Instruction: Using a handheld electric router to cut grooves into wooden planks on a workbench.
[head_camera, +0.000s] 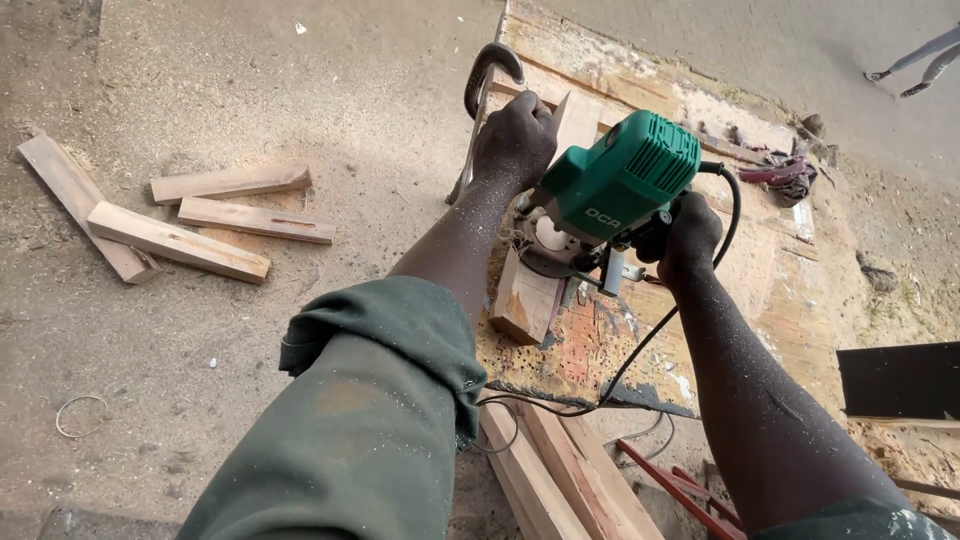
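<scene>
Left hand: clenched on wood block | Right hand: grasping green router handle | Router seated on block, atop worn workbench

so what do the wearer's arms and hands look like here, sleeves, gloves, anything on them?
No gloves: both the left hand and right hand are bare. The left arm wears an olive-green sleeve of heavy cloth, rolled into a thick cuff near the elbow. The right arm shows only an edge of green cloth at the frame's bottom. Both forearms are speckled with fine pale sawdust. No watch or rings visible.

Both hands gripping green router, wood block
</scene>
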